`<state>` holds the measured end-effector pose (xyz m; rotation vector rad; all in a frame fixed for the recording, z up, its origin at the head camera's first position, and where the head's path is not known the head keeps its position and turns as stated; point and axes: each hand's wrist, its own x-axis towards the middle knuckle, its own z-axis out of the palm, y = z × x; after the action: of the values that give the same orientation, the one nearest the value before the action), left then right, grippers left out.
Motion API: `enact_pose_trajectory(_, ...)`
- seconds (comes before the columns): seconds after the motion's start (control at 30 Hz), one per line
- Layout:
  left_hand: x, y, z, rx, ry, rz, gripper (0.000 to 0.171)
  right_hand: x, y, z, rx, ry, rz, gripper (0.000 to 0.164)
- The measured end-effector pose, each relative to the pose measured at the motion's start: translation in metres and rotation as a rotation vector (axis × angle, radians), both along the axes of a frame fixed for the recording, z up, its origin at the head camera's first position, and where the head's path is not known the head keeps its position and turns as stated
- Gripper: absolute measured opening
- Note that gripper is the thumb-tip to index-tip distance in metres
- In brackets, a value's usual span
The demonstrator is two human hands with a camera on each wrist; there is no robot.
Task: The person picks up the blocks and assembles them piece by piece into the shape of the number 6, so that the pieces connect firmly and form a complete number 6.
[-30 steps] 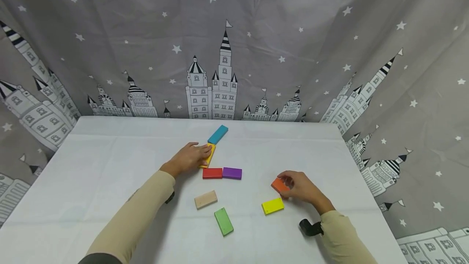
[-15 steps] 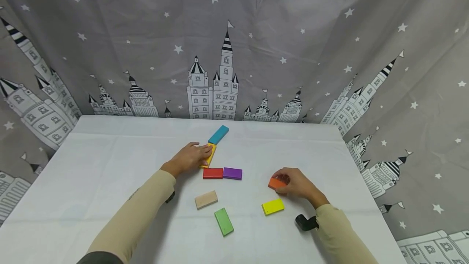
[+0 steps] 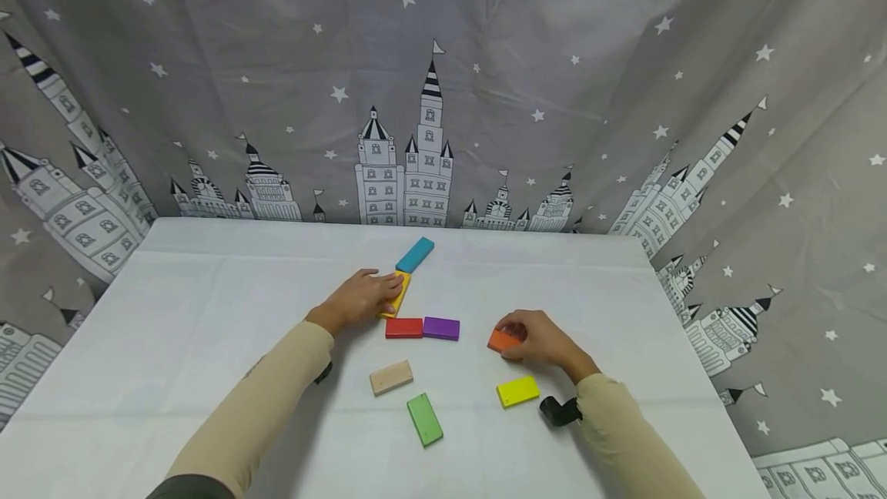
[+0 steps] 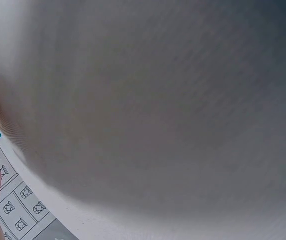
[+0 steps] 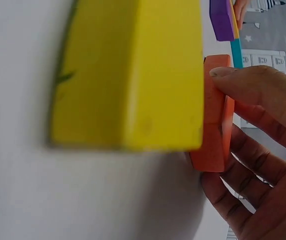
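My left hand (image 3: 360,299) holds an amber-yellow block (image 3: 398,296) flat on the table, with fingers near its far end and thumb near its near end. A blue block (image 3: 415,254) lies at that far end. Just below are a red block (image 3: 404,328) and a purple block (image 3: 441,329), end to end. To the right, my right hand (image 3: 543,337) pinches an orange block (image 3: 502,341) between thumb and fingers. In the right wrist view the orange block (image 5: 215,120) is tilted, beyond a bright yellow block (image 5: 133,75). The left wrist view catches only fingertips and a block's edge.
A bright yellow block (image 3: 517,391) lies nearer me than the right hand. Plain wood (image 3: 391,377) and green (image 3: 425,420) blocks lie nearer the middle front. All rest on a white-covered table (image 3: 229,283), with a grey castle-print curtain (image 3: 277,60) behind its far edge.
My right hand has carried the orange block leftward and slightly away from me, past the bright yellow block toward the purple one. The left hand stays in place on the amber-yellow block.
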<state>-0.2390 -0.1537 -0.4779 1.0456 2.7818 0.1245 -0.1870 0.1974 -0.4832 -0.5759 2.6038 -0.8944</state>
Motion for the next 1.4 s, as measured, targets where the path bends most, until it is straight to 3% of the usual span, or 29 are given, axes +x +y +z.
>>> enact_pose_trajectory(0.37, 0.002, 0.002, 0.003, -0.005, -0.043, 0.026, 0.057, -0.008, -0.018, -0.001, -0.009, -0.013, 0.028, 0.035)
enact_pose_trajectory(0.67, 0.003, 0.002, 0.002, 0.010, -0.036, 0.023, 0.057, -0.012, -0.027, -0.002, 0.001, -0.019, 0.032, 0.036)
enact_pose_trajectory(1.4, -0.001, 0.001, 0.001, 0.021, -0.073, 0.047, 0.060, -0.014, -0.045, -0.001, -0.014, -0.022, 0.016, 0.039)
